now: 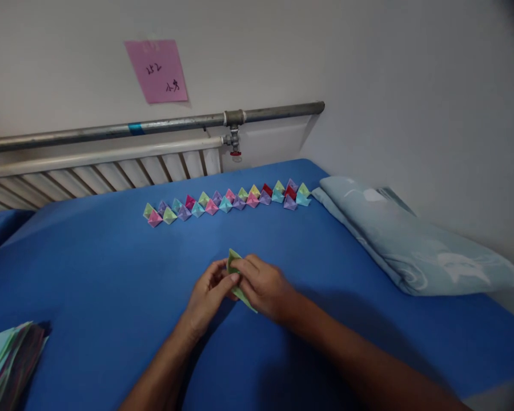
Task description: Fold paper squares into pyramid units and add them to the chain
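Between my two hands is a piece of folded green paper [245, 298], held above the blue surface. My left hand [212, 290] pinches its left side, the thumb lying across the front. On the other side, my right hand [263, 282] grips it with fingers reaching into the fold near the top. Parts of the paper are hidden behind the fingers. Beyond the hands, several small folded paper shapes [212, 206] in pink, green, purple, blue, red and yellow stand in two slanting rows.
A folded light-blue blanket [394, 237] lies at the right, by the wall. At the lower left sits a stack of coloured paper [11, 359]. Behind the blue bed [111, 274] are a white radiator [132, 171], a metal pipe [180, 124] and a pink paper sign [158, 71].
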Motion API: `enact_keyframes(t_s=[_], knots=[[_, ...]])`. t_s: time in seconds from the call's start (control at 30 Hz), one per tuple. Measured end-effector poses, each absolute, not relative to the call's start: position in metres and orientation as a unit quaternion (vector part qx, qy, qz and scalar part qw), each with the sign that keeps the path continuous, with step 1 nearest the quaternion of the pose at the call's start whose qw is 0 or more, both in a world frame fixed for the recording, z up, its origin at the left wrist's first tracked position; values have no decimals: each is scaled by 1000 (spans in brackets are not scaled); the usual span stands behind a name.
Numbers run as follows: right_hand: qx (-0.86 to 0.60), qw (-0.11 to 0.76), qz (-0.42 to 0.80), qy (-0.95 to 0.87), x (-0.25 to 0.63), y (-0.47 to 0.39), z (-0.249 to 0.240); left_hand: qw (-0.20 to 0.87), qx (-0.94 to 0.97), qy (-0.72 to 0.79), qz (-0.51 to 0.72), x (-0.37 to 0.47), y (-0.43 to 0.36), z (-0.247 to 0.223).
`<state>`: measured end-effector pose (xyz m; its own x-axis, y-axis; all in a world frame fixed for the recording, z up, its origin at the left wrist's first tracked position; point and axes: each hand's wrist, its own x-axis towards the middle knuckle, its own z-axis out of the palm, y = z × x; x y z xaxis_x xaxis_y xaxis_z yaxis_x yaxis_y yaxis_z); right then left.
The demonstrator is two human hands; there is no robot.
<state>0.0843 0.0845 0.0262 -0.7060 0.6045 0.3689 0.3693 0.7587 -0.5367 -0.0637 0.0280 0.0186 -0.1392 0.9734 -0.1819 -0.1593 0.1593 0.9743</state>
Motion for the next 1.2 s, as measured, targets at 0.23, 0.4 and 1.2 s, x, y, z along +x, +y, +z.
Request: enact_keyframes(t_s=[0.23, 0.4, 1.2], knots=[[-253, 263, 136, -921, 82, 85, 16, 418, 405, 619, 528, -58, 23, 5], [-277, 266, 71, -920, 79, 84, 14, 350, 424, 673, 496, -56, 21, 0], [-368, 315, 429, -762, 70, 98, 3, 368, 420, 647, 518, -56, 21, 6]])
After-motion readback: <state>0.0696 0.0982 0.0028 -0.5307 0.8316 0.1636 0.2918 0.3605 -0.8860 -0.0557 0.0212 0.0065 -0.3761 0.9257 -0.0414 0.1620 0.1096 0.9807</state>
